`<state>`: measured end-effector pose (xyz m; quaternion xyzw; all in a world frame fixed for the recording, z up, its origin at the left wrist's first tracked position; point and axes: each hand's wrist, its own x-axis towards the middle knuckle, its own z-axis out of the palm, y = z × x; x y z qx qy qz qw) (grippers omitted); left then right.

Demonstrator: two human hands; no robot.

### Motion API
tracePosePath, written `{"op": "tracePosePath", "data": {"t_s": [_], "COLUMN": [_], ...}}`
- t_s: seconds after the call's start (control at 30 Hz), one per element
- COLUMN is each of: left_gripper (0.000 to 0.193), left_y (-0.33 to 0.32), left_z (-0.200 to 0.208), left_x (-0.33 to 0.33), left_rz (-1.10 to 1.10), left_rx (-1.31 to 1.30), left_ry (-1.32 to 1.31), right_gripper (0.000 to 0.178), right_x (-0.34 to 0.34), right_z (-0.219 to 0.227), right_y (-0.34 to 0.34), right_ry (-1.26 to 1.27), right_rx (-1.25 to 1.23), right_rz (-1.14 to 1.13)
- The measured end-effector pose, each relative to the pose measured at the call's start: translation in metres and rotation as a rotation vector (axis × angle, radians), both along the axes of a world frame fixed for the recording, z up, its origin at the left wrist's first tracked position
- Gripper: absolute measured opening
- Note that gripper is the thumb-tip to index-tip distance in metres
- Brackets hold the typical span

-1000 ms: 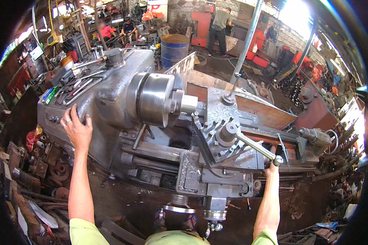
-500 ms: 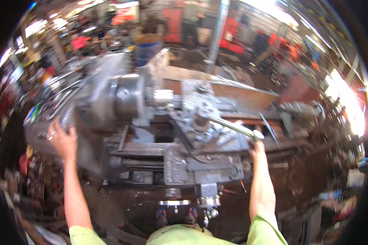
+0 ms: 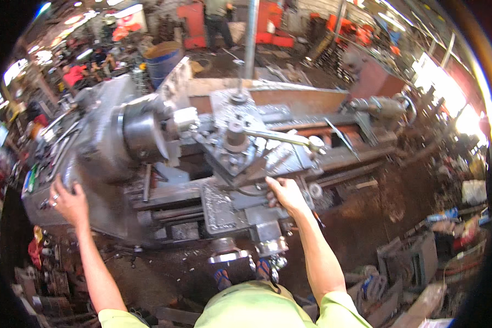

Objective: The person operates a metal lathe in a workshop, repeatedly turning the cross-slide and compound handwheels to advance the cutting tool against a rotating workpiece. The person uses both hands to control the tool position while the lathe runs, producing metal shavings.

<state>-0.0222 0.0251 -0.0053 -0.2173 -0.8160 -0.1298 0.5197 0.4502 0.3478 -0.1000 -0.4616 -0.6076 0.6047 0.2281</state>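
Note:
A metal lathe lies before me. My left hand (image 3: 70, 203) has its fingers spread at the front of the grey headstock (image 3: 95, 158), next to several slim tools. My right hand (image 3: 285, 195) is over the carriage's front, fingers apart, with nothing visible held; whether it touches the slide is unclear. Just beyond it stands the tool post (image 3: 236, 136), its long lever (image 3: 279, 135) pointing right to a round knob. The chuck (image 3: 139, 131) carries a short shiny metal cylinder (image 3: 186, 117). Two handwheels, one a bright-rimmed wheel (image 3: 228, 256), project toward me.
The tailstock (image 3: 382, 106) stands at the right end of the bed. A thin metal rod (image 3: 341, 138) lies across the bed. Metal chips cover the carriage apron (image 3: 218, 210). Behind are a blue drum (image 3: 163, 63) and an upright pole (image 3: 251, 41); scrap lies at lower right. Other people are farther back.
My right hand has let go of the tool post lever's end and moved left and nearer to the carriage front. My left hand stays by the headstock. The whole view has shifted.

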Motion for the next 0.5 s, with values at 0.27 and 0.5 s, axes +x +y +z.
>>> {"op": "tracePosePath", "data": {"t_s": [0.27,0.5], "left_gripper": [0.054,0.057], "left_y": [0.005,0.002], "left_z": [0.003,0.008], "left_x": [0.012,0.015], "left_rz": [-0.105,-0.155], "left_rx": [0.108,0.104], "left_ry": [-0.039,-0.101], "right_gripper": [0.036,0.041], "right_x": [-0.008,0.0], "right_z": [-0.035,-0.025], "right_y": [0.006,-0.01], "right_ry": [0.235,0.245], "right_rx": [-0.359,-0.39], "right_rz": [-0.07,-0.131]}}
